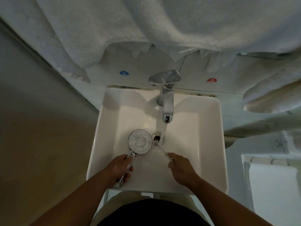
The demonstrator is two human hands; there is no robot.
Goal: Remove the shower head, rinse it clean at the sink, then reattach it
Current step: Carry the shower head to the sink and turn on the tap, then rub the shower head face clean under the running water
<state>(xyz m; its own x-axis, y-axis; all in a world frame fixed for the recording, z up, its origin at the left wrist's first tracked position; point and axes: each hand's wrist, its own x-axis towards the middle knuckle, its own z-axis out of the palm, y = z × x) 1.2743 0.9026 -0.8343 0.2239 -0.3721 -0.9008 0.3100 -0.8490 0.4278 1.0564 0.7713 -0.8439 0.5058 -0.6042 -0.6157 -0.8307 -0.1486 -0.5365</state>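
Left hand [119, 168] was curled round the handle [132, 156], shower head [140, 141] face-up low in the sink [219, 144], just left of the stream [163, 129]. Right hand [180, 168] pinched a thin brush [162, 150], tip at the drain [157, 138]. Wise next: face under water, scrub gently.

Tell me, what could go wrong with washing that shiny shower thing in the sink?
1. The thin white brush in the right hand has its tip right by the open round drain hole; if it slips, it might drop in.
2. The round chrome shower head, gripped by its handle in the left hand, could slip and knock the white square ceramic sink.
3. Water from the chrome tap may splash off it.
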